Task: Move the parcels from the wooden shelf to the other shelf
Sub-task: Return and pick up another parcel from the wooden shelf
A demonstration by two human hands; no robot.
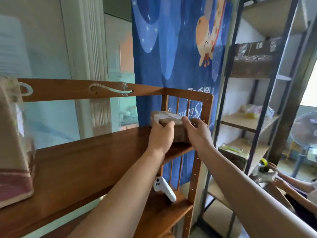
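left hand (161, 134) grips boxy brown parcel (169, 120) | right hand (197, 133) spread alongside | wooden shelf (85, 160)

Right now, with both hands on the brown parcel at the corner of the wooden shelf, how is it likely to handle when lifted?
The parcel looks boxy and flat-topped, so probably stiff and unlikely to roll. The left hand grips its near edge and the right hand its side; using both hints at some weight, though that's uncertain. Its taped-looking surface may be slightly slippery.

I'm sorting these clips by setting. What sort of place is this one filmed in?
Probably a room in a home used for storing parcels, not a warehouse. A wooden shelf stands by a window, a cartoon curtain hangs behind it, and a metal rack holds taped boxes. A floor fan stands at the right.
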